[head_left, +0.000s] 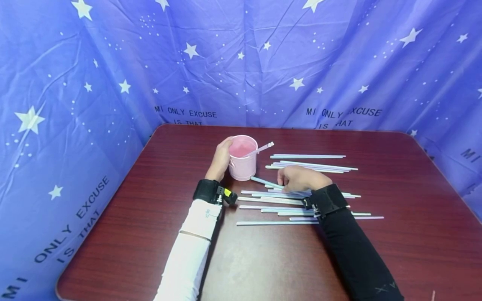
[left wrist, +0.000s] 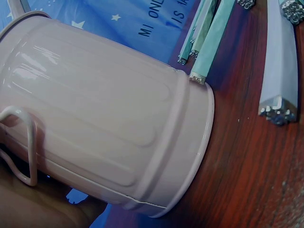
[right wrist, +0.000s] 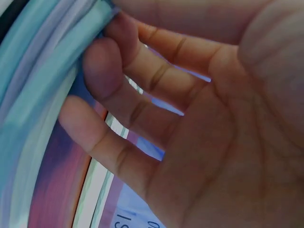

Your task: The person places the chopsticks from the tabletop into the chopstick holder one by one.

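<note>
A small pink bucket [head_left: 242, 168] with ribbed sides and a wire handle stands on the table. My left hand [head_left: 219, 161] holds it by its left side. One pale lilac stick [head_left: 262, 149] with a whitish tip leans inside and pokes out over the right rim. To the bucket's right, my right hand [head_left: 303, 179] pinches a long, thin light-blue stick [right wrist: 57, 78] between thumb and index finger. That stick's far end [left wrist: 203, 69] is close to the bucket's base; whether they touch I cannot tell. The other right fingers are loosely bent.
Several pastel sticks [head_left: 271, 200] lie roughly parallel beneath and in front of my right hand. More sticks [head_left: 314, 166] lie behind it. The dark red wooden table [head_left: 150, 234] reaches a blue star-printed curtain [head_left: 244, 62] at the back and sides.
</note>
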The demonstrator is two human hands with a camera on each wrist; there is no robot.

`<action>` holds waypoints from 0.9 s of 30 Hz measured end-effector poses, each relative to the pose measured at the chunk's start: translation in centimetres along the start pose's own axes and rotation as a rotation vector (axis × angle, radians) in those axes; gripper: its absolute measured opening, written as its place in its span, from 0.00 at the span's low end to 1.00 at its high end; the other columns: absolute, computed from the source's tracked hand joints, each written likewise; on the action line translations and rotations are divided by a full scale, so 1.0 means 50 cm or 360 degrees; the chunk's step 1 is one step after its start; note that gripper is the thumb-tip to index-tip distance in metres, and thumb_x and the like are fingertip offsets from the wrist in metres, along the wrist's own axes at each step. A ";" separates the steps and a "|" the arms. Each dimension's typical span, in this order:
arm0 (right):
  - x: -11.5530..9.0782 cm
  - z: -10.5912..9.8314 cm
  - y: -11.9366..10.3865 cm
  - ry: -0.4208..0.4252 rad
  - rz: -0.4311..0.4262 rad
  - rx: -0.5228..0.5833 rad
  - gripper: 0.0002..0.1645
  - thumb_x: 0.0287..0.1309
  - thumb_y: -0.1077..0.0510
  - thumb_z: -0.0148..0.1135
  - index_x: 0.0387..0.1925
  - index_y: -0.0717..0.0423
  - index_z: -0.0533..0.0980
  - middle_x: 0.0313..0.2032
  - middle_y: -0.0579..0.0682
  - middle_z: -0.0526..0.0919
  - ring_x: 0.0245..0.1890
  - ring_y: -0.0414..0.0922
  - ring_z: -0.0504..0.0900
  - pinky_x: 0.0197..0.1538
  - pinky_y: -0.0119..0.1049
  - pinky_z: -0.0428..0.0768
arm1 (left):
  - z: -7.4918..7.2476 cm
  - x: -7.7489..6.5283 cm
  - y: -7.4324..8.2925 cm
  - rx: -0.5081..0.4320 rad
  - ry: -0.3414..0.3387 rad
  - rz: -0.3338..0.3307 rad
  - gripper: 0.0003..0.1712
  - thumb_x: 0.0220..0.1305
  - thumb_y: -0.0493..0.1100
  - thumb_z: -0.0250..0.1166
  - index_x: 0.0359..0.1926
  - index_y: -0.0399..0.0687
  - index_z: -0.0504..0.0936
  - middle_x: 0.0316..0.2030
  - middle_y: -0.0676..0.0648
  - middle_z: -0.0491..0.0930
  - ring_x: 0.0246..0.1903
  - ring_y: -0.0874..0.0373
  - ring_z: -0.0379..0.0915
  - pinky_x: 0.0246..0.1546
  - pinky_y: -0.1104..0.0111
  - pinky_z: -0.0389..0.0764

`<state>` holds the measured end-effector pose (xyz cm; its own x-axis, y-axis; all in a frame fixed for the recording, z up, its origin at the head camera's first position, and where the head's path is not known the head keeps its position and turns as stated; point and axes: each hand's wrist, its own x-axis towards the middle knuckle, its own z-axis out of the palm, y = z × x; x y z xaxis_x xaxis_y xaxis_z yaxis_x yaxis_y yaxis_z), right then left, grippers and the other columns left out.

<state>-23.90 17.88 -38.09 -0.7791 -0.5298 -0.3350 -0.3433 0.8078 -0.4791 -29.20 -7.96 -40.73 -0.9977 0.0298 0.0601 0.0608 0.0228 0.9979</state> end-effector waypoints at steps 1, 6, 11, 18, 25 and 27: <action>-0.002 -0.002 0.001 0.0004 -0.0019 -0.0006 0.08 0.62 0.67 0.70 0.37 0.56 0.78 0.29 0.45 0.74 0.30 0.41 0.72 0.36 0.31 0.72 | 0.000 0.000 0.000 -0.0003 0.0003 0.0000 0.28 0.83 0.42 0.43 0.70 0.33 0.77 0.69 0.34 0.78 0.74 0.44 0.70 0.81 0.55 0.66; -0.018 -0.016 0.007 0.0054 -0.0092 -0.0039 0.05 0.68 0.68 0.63 0.41 0.56 0.80 0.33 0.47 0.78 0.36 0.43 0.75 0.42 0.35 0.75 | 0.000 -0.001 -0.001 -0.0002 0.0024 -0.0009 0.28 0.82 0.43 0.43 0.69 0.33 0.78 0.68 0.34 0.79 0.73 0.44 0.71 0.81 0.56 0.67; -0.045 -0.046 0.003 0.0194 -0.0018 0.0009 0.06 0.71 0.66 0.57 0.44 0.58 0.80 0.36 0.51 0.81 0.35 0.46 0.76 0.39 0.37 0.76 | 0.001 -0.003 -0.001 -0.0003 0.0019 -0.0003 0.28 0.82 0.43 0.43 0.69 0.34 0.78 0.68 0.34 0.79 0.73 0.44 0.71 0.81 0.55 0.67; -0.088 -0.093 -0.034 0.0782 0.0028 0.0009 0.07 0.72 0.61 0.60 0.45 0.59 0.80 0.38 0.55 0.86 0.36 0.50 0.81 0.42 0.44 0.80 | 0.000 0.000 -0.001 0.0003 0.0001 0.0009 0.28 0.83 0.43 0.42 0.70 0.34 0.78 0.69 0.34 0.78 0.74 0.44 0.70 0.81 0.55 0.66; -0.128 -0.108 -0.086 0.1333 0.0036 0.0341 0.09 0.74 0.58 0.57 0.49 0.53 0.81 0.42 0.55 0.91 0.36 0.44 0.85 0.38 0.36 0.79 | -0.002 0.002 -0.003 0.0013 -0.0015 0.0014 0.28 0.83 0.43 0.42 0.70 0.34 0.78 0.69 0.34 0.78 0.74 0.43 0.70 0.81 0.54 0.67; -0.133 -0.107 -0.098 0.1429 0.0018 0.0437 0.09 0.75 0.56 0.57 0.49 0.50 0.81 0.42 0.52 0.91 0.34 0.39 0.86 0.36 0.32 0.78 | -0.001 0.002 -0.004 0.0014 -0.0012 0.0011 0.28 0.83 0.43 0.42 0.70 0.34 0.78 0.69 0.34 0.78 0.74 0.43 0.70 0.81 0.54 0.66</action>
<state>-19.84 18.81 -29.19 -0.9339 -0.0322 0.3560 -0.2868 0.6620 -0.6925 -29.32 -8.02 -40.92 -0.9971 0.0376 0.0669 0.0681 0.0315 0.9972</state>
